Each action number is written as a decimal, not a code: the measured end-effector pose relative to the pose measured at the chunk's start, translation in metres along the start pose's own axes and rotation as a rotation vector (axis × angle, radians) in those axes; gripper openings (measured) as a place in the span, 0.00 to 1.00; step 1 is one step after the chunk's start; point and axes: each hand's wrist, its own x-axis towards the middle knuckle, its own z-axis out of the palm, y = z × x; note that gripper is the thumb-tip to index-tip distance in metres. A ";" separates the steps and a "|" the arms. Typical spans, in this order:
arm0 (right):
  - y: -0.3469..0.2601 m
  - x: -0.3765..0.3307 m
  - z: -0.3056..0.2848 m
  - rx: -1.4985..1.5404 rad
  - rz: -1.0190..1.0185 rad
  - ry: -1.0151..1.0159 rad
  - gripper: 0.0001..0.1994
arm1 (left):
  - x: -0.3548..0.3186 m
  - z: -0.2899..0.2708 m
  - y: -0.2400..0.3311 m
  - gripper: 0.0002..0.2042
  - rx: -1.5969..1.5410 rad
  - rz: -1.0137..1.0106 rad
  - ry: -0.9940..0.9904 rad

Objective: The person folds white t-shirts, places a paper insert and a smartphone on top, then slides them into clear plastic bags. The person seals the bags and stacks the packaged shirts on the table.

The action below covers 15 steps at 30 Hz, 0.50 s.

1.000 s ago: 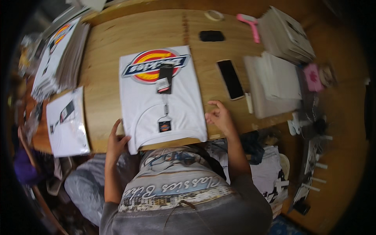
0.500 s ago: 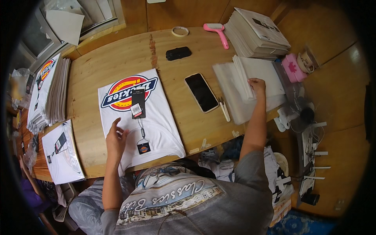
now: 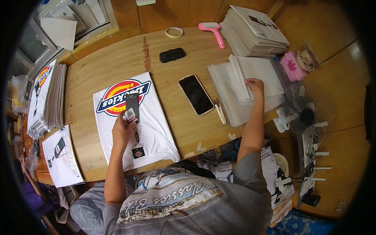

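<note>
A folded white T-shirt (image 3: pixel 156 135) with a round red, yellow and blue print lies on the table in front of me. On it rests a black hang tag (image 3: pixel 132 102) with a white label and a cord that runs down to a small dark neck patch. My left hand (image 3: pixel 122 131) pinches the tag's lower end, thumb and fingertips at the label. Off to the right, my right hand (image 3: pixel 255 86) has its fingers curled at the edge of some white sheets (image 3: pixel 264 72). Those sheets lie over clear plastic bags (image 3: pixel 221 84).
Around the table (image 3: pixel 90 74) are a phone (image 3: pixel 196 95), white-handled tweezers (image 3: pixel 220 112), a black case (image 3: pixel 172 55), a tape roll (image 3: pixel 174 32) and a pink lint roller (image 3: pixel 213 31). Folded shirts (image 3: pixel 53 94) stand stacked at left, above a bagged shirt (image 3: pixel 62 156). A tall packet stack (image 3: pixel 250 35) stands far right.
My left hand has moved from above the shirt onto the hang tag, which has shifted slightly. My right hand stays at the white sheets. The whole view has moved a little.
</note>
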 end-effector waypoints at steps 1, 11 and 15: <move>-0.002 -0.001 0.000 0.028 -0.003 -0.023 0.09 | 0.000 0.000 -0.001 0.25 0.003 -0.006 0.005; -0.012 -0.003 0.001 0.050 0.035 -0.027 0.09 | -0.002 0.000 0.002 0.27 0.037 -0.005 0.068; -0.013 -0.003 0.003 0.010 0.059 0.004 0.09 | -0.001 0.003 0.004 0.28 0.063 -0.011 0.078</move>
